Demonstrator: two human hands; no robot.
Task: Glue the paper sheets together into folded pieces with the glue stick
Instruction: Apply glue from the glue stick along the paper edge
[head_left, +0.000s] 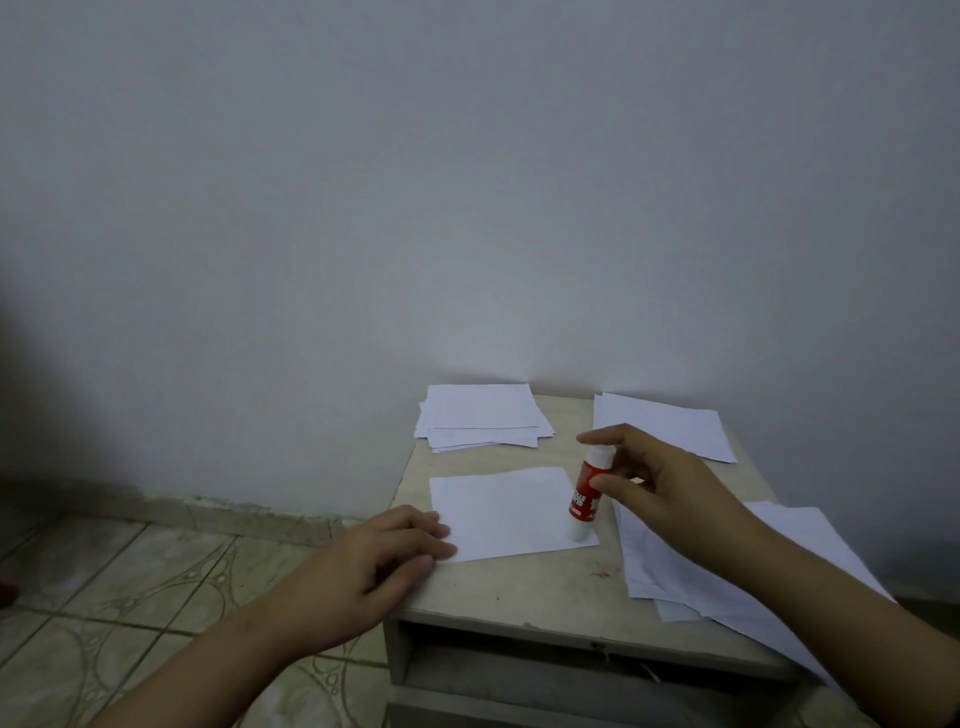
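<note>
The right hand holds the glue stick with thumb and fingers curled around its upper part, and the stick stands almost upright with its lower end touching the right side of a white paper sheet on the small table. The left hand lies flat with relaxed fingers that press the left edge of this sheet. One paper stack lies at the back of the table, and more loose sheets lie on the right side under the right arm.

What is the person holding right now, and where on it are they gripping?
The right hand pinches the glue stick at its white top end. The left hand only presses on the paper sheet.
</note>
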